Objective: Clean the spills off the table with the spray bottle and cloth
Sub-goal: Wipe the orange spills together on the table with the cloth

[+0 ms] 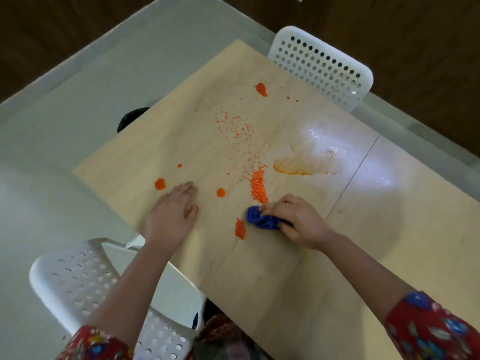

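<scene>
A light wooden table [259, 268] carries orange spills: blobs at the far side [261, 89], near my left hand [160, 184], in the middle [220, 192] and by the cloth [240, 229]. A heap of orange grains [258, 187] trails away across the top, and a wet smeared orange patch [298, 166] lies to its right. My right hand [298, 222] grips a bunched blue cloth [259, 219] against the table, just below the grain heap. My left hand [172, 211] rests flat on the tabletop with fingers straight. No spray bottle is in view.
A white perforated chair [322, 66] stands at the table's far side and another [78, 279] at the near left corner. A dark object [130, 120] shows past the table's left edge on the pale floor [65, 113].
</scene>
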